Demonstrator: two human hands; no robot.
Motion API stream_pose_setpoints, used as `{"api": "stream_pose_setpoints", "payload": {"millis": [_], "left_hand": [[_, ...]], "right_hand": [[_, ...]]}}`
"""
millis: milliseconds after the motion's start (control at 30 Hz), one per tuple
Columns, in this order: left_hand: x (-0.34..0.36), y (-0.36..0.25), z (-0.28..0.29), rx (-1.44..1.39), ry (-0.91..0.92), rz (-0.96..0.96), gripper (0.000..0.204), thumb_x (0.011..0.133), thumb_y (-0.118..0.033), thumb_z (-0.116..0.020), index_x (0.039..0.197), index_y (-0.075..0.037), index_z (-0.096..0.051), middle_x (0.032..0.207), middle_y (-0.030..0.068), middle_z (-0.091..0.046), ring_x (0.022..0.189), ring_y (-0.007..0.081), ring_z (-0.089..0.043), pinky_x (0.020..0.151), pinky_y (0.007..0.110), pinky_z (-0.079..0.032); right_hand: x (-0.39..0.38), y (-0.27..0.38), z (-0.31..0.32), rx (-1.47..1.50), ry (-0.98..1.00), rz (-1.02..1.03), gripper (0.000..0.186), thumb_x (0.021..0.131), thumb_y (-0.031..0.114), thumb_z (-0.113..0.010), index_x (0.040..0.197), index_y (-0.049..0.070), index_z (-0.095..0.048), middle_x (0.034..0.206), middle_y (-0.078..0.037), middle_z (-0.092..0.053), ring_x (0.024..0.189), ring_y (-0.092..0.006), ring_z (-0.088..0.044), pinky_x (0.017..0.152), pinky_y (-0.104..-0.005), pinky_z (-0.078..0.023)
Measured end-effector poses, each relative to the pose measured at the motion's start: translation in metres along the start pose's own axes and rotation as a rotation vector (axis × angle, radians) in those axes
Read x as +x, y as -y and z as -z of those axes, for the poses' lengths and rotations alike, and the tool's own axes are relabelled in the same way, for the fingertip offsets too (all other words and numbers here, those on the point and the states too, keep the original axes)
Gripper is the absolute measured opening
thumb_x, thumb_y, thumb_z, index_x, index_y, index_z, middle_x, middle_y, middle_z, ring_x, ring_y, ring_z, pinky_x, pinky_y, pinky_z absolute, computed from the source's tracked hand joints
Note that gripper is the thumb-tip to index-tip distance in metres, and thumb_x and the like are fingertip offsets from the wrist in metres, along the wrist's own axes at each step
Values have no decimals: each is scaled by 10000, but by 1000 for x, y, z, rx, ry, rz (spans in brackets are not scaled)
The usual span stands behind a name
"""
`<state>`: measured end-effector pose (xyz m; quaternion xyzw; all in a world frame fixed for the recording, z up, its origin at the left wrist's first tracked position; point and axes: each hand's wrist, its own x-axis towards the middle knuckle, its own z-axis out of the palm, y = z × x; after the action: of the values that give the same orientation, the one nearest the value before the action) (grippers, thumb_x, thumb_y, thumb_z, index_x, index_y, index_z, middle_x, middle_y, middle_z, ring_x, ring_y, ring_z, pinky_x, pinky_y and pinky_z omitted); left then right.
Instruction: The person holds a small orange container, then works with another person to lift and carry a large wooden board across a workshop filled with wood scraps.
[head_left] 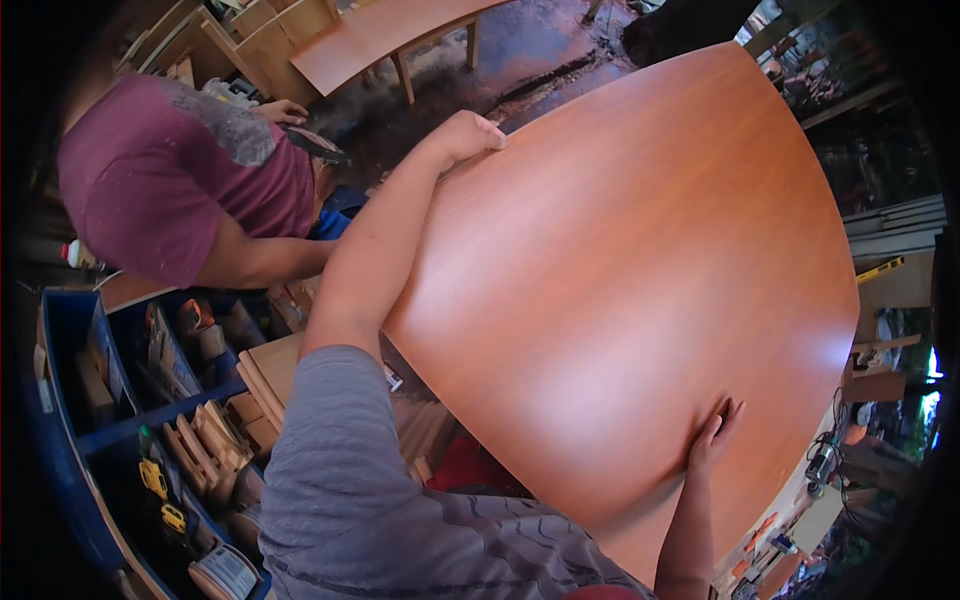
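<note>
A large, glossy orange-brown wooden panel (620,270) fills the middle and right of the view, tilted in front of me. My left arm reaches far forward, and my left hand (472,136) is closed on the panel's far left edge; its fingertips partly go out of sight there. Nearer to me, on the right, my right hand (714,432) rests against the panel's smooth face with fingers stretched out and thumb apart. Nothing is gripped in it.
At the left, a person in a maroon shirt (150,190) stands close to my left arm. Blue compartments (75,360) hold wood pieces (208,450) and yellow-and-black tools (155,480). A long wooden bench (375,45) stands at the back. Tools and cables (822,455) lie at right.
</note>
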<state>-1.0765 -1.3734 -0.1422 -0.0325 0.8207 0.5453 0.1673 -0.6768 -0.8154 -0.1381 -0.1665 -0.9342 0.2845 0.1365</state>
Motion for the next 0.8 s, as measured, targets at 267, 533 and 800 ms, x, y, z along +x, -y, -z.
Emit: {"api": "stream_pose_setpoints", "payload": {"millis": [267,533,800], "left_hand": [[16,-10,-4,-23,-30,132,344,714,-266,-789,811,55,-714,1105,181,-665,955,203,-615,770,309,-474],[21,1,15,-295,253,171,224,843,-202,-686,993,-36,-669,884,39,-686,746,119,-634,649,248,-481],[8,-20,3,1,51,144,316,772,-308,-755,896,-26,-681,778,29,-658,632,109,-579,550,251,-450]], "right_hand": [[6,6,-4,-44,-12,-11,588,1010,284,-411,1490,19,-200,1468,-206,-361,1376,-307,-330,1145,-414,-214],[7,3,-4,17,-16,7,609,1016,350,-394,1490,20,-200,1465,-202,-369,1377,-301,-330,1147,-410,-206],[6,6,-1,-19,-15,23,602,1013,328,-379,1478,-12,-205,1459,-213,-370,1375,-315,-331,1147,-416,-215]]}}
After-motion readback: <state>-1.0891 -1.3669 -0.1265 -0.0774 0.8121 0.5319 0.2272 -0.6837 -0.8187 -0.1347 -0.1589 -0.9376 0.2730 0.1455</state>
